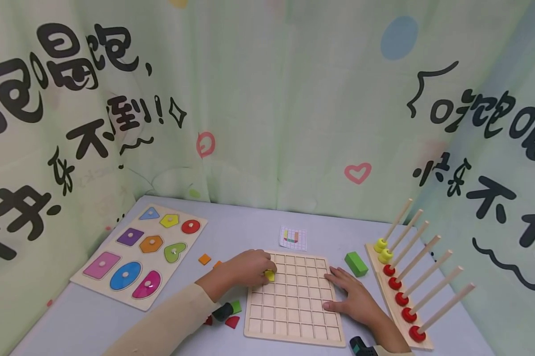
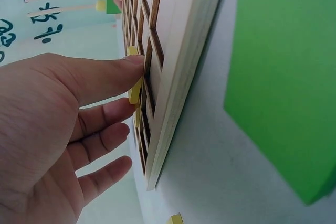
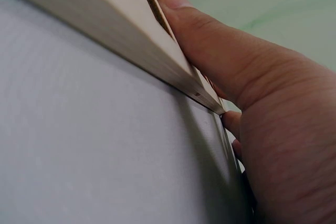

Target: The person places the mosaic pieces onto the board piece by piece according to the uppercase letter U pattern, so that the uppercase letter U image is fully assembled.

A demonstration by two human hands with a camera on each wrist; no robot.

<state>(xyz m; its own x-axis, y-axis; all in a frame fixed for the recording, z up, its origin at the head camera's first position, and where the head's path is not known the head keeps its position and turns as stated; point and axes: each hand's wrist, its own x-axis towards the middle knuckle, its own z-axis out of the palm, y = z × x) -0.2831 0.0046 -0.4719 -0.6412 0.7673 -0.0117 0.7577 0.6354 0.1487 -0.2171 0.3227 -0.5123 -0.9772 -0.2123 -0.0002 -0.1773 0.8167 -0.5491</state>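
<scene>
My left hand (image 1: 248, 268) pinches a small yellow piece (image 1: 270, 275) at the upper left of a wooden grid board (image 1: 299, 316). In the left wrist view the thumb lies against the yellow piece (image 2: 135, 92), which stands tilted at the grid; the lower fingers are spread. Another bit of yellow shows just below it, partly hidden by the fingers. My right hand (image 1: 355, 298) rests on the board's right edge, fingers extended. The right wrist view has its thumb (image 3: 210, 40) on the board's top and other fingertips at the side. A small pattern card (image 1: 293, 238) lies behind the board.
At left lies a shape puzzle board (image 1: 154, 262). Orange pieces (image 1: 204, 259), red pieces (image 1: 232, 322) and a green piece (image 1: 236, 306) are scattered near my left arm. Right of the grid are a green block (image 1: 356, 264) and a peg stand (image 1: 384, 282) with red and yellow rings.
</scene>
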